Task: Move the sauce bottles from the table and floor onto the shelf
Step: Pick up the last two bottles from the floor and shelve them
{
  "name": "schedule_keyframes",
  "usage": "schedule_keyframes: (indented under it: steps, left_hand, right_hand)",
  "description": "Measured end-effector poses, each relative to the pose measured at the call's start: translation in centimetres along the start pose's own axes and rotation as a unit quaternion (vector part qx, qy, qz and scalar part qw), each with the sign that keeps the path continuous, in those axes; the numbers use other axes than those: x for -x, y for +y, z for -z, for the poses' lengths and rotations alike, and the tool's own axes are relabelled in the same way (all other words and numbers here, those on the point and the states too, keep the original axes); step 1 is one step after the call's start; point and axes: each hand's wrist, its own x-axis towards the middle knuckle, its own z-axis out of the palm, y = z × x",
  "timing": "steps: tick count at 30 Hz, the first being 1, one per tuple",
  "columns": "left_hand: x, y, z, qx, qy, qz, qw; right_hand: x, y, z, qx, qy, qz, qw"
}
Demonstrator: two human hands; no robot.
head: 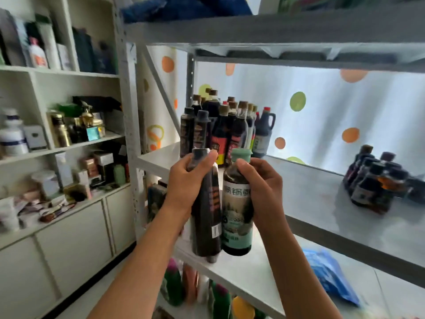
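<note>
My left hand grips the neck of a tall dark sauce bottle with a black wrapper. My right hand grips the neck of a green-capped sauce bottle with a pale green label. Both bottles hang upright, side by side and touching, in front of the grey metal shelf. Behind them on that shelf stands a cluster of several dark sauce bottles at its left end. A second group of dark bottles stands at the right of the same shelf.
An upper shelf board runs overhead. The lower shelf carries a blue plastic bag. Colourful bottles stand below that. A white cabinet full of jars and boxes fills the left side.
</note>
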Motion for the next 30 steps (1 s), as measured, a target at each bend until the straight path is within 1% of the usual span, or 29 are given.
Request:
schedule_keyframes:
  steps: [5, 10, 14, 18, 21, 23, 27, 30]
  left_hand:
    - [-3.2, 1.3, -3.6, -0.057, 0.0, -0.011, 0.998]
    - [-5.6, 0.7, -7.2, -0.042, -0.05, -0.047, 0.997]
    - [-7.7, 0.0, -10.1, -0.039, -0.01, -0.045, 0.998]
    - [-9.9, -1.4, -13.0, -0.11, 0.042, -0.068, 0.991]
    - [-11.1, -2.8, -14.7, -0.185, 0.049, -0.095, 0.977]
    - [-11.6, -3.5, -15.3, -0.221, 0.054, -0.108, 0.968]
    - [-12.9, -4.7, -16.1, -0.235, 0.055, -0.103, 0.965]
    - [-13.4, -5.2, -16.4, -0.206, 0.011, -0.085, 0.975]
  right_hand:
    - [-2.8, -2.2, 3.5, 0.02, 0.063, 0.024, 0.998]
    - [-6.4, -3.4, 6.0, 0.035, 0.099, 0.047, 0.993]
    - [-9.5, -2.7, 7.5, 0.059, 0.103, 0.049, 0.992]
    - [-12.9, -0.4, 9.2, 0.102, 0.112, 0.046, 0.987]
    - [-14.3, 1.5, 9.7, 0.155, 0.136, 0.066, 0.976]
    - [-14.8, 2.2, 9.9, 0.161, 0.15, 0.077, 0.972]
    - [-15.3, 2.6, 10.8, 0.162, 0.129, 0.083, 0.975]
    - [-15.2, 2.6, 11.5, 0.179, 0.113, 0.092, 0.973]
